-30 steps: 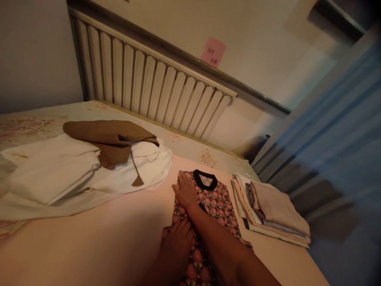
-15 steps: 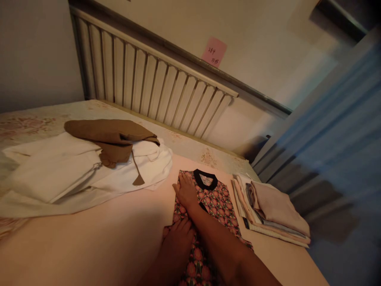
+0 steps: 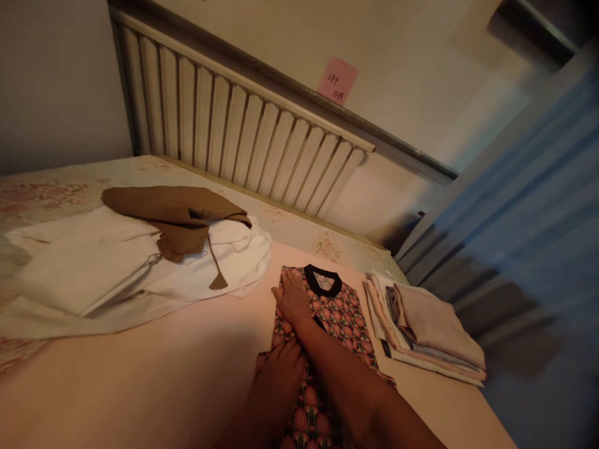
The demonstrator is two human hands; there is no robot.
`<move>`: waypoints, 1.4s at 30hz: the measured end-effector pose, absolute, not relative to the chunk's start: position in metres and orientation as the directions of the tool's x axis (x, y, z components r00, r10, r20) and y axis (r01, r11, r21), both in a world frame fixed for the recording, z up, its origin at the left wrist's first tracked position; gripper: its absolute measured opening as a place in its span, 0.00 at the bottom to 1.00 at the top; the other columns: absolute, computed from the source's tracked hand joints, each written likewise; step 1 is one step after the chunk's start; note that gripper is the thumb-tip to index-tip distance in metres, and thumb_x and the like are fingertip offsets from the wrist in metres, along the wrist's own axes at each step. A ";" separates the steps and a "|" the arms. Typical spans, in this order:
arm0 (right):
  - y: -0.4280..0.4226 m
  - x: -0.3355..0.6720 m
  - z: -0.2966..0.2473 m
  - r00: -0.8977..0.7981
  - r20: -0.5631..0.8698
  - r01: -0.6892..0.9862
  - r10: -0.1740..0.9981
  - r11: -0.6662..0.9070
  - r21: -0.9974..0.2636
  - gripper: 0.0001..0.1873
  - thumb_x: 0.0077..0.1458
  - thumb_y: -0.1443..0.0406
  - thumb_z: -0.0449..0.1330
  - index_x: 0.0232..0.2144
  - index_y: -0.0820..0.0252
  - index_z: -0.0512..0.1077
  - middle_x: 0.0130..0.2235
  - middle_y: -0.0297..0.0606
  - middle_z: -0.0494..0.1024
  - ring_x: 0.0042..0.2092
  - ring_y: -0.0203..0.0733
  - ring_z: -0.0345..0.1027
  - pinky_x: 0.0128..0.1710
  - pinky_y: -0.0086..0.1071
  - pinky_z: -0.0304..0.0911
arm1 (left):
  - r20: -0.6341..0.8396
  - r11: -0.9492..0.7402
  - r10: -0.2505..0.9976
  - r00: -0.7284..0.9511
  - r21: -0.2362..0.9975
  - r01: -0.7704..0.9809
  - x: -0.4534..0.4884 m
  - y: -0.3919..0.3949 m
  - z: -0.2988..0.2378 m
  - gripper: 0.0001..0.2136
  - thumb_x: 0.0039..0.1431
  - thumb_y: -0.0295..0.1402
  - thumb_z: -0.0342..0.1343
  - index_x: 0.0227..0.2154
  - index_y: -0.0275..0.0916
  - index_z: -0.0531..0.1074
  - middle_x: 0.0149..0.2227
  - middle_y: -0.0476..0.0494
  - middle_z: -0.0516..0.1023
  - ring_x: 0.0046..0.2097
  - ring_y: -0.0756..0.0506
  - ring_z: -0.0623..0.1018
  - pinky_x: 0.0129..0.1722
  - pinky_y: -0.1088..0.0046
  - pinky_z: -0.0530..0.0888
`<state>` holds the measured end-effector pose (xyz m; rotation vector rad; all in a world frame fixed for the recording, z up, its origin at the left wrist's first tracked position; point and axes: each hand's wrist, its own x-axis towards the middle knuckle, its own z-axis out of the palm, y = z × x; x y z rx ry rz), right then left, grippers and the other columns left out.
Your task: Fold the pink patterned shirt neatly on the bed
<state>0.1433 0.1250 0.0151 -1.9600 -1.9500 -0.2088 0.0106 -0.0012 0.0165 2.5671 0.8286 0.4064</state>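
A floral shirt [image 3: 349,324] with a black collar lies on the pink cloth, its lower end running out of the bottom of the view. My right hand [image 3: 294,298] rests flat on its left shoulder beside the collar, fingers stretched out. Lower down, my left hand [image 3: 283,371] lies on the shirt's left side near the sleeve edge, fingers slightly bent and laid on the fabric. My right forearm crosses over the middle of the shirt and hides part of it.
To the right sits a stack of folded clothes [image 3: 435,324]. White garments [image 3: 93,262] and a brown garment [image 3: 187,206] lie loosely at the left on the bed [image 3: 154,374]. Behind stands a radiator [image 3: 243,125], with a pink note [image 3: 337,80] above; a blue curtain [image 3: 528,262] hangs at right.
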 end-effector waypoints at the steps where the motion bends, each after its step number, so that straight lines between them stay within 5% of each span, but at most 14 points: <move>1: 0.126 0.143 0.020 0.040 0.336 0.983 0.941 0.024 -0.184 0.29 0.63 0.56 0.52 0.61 0.66 0.63 0.64 0.49 0.63 0.65 0.49 0.53 0.65 0.43 0.44 | 0.148 -0.738 0.610 0.779 0.464 0.490 0.010 -0.001 0.017 0.17 0.64 0.25 0.45 0.53 0.37 0.70 0.58 0.38 0.70 0.62 0.41 0.65 0.62 0.60 0.60; 9: 0.058 0.144 0.079 0.006 0.365 0.930 0.931 0.129 -0.343 0.25 0.66 0.60 0.47 0.62 0.57 0.61 0.62 0.40 0.66 0.63 0.44 0.58 0.62 0.40 0.54 | 0.225 -0.747 0.622 0.750 0.457 0.483 0.004 -0.006 0.022 0.20 0.62 0.24 0.45 0.55 0.40 0.69 0.59 0.40 0.69 0.62 0.42 0.65 0.61 0.59 0.62; 21: -0.189 0.233 0.030 0.007 0.237 0.971 0.971 0.051 -0.235 0.34 0.60 0.59 0.56 0.66 0.45 0.52 0.67 0.33 0.55 0.67 0.47 0.49 0.64 0.47 0.56 | 0.372 -0.802 0.595 0.712 0.322 0.502 -0.002 -0.008 0.010 0.17 0.68 0.33 0.43 0.57 0.44 0.68 0.60 0.43 0.70 0.62 0.44 0.67 0.61 0.56 0.64; 27: -0.204 0.245 0.020 0.032 0.206 0.961 0.978 0.026 -0.275 0.29 0.63 0.59 0.52 0.65 0.46 0.55 0.66 0.30 0.56 0.69 0.47 0.44 0.67 0.49 0.49 | 0.313 -0.774 0.634 0.708 0.243 0.585 -0.010 -0.015 0.013 0.20 0.66 0.32 0.45 0.60 0.43 0.65 0.64 0.40 0.64 0.65 0.40 0.62 0.62 0.52 0.62; 42: -0.207 0.251 0.001 -0.012 0.315 0.958 0.949 0.101 -0.267 0.28 0.62 0.58 0.55 0.63 0.55 0.61 0.65 0.39 0.61 0.67 0.51 0.49 0.65 0.51 0.53 | 0.359 -0.755 0.634 0.685 0.098 0.648 -0.033 -0.040 -0.006 0.22 0.68 0.37 0.43 0.63 0.43 0.61 0.65 0.44 0.63 0.66 0.41 0.60 0.64 0.55 0.59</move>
